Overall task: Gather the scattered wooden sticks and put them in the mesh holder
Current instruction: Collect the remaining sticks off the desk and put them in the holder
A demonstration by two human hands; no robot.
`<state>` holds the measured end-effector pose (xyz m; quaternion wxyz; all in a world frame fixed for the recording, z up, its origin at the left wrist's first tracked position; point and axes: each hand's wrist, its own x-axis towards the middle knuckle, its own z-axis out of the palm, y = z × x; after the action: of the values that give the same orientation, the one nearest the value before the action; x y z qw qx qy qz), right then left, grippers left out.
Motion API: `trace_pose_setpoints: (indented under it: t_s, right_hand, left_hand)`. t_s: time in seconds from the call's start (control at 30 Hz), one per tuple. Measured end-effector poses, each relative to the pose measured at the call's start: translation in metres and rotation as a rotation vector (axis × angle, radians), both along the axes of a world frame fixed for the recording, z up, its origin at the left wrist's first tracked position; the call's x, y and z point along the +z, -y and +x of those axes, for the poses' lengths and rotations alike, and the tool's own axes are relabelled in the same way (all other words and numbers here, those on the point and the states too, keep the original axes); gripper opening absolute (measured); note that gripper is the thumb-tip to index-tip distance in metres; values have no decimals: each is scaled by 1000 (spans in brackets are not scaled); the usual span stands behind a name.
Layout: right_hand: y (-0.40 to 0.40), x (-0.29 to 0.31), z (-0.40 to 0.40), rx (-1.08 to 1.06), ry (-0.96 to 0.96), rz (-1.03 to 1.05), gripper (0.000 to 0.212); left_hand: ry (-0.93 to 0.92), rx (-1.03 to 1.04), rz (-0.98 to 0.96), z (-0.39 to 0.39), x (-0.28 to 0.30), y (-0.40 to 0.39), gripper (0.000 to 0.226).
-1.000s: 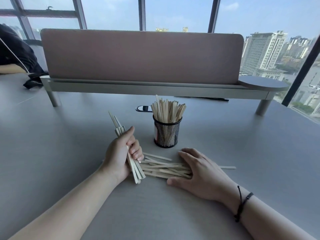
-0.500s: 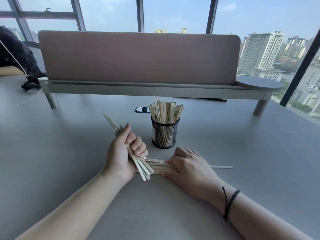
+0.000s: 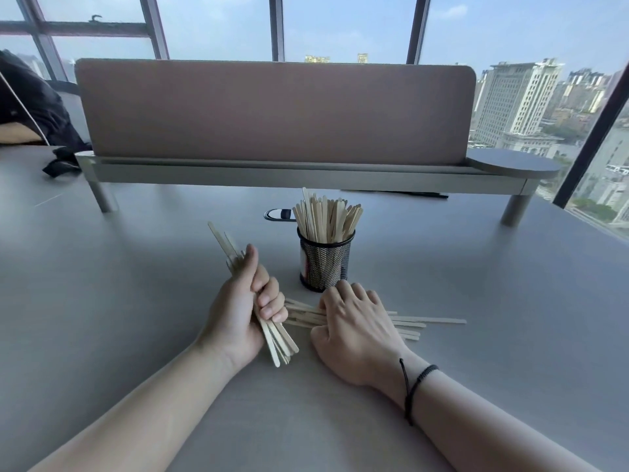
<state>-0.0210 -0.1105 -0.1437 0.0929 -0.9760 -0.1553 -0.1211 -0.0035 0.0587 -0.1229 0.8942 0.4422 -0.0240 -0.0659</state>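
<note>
Left hand (image 3: 238, 318): clenched round a bundle of wooden sticks (image 3: 275, 338); the bundle runs slantwise through the fist, tips jutting up and away past the thumb, butts fanning out below the little finger.
Right hand (image 3: 357, 328): palm down, fingers curled over the loose sticks (image 3: 425, 323) on the table (image 3: 119, 301), raking them into a clutch; whether they are lifted yet cannot be told.
Change: a second ago the right hand lay flat and spread on a wider scatter; now its fingers have drawn in and the scatter has closed into a narrow sheaf, ends showing either side of the hand.
Loose sticks, place: under the right-hand grip, a few trailing out to its right; the left ends almost reach the left fist.
Mesh holder (image 3: 325, 262): upright just beyond the right fingertips, already crowded with standing sticks (image 3: 323, 216).
Meaning for task: gathering looks nearly finished; two handfuls remain to be dropped in.
Risk: the crowded cup may resist a thick bundle.
Also present: desk divider (image 3: 272, 110), beyond the holder.
</note>
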Motion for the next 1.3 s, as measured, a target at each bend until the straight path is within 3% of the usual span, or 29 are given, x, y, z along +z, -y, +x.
trace_pose_setpoints:
  t_s: [0.13,0.37,1.1,1.3]
  right_hand:
    - [1,-3,0,36,-11,30,32]
    - [4,-3,8,76,-25,33,60]
    - [0,7,-7,90,25,22,66]
    - [10,5,-4,134,200,12,65]
  left_hand:
    - [11,58,105,-3,0,3,50]
    - [65,134,94,-3,5,-1,52]
    - [-6,235,-18,5,22,-28,61]
    - [6,225,-42,6,23,-38,60]
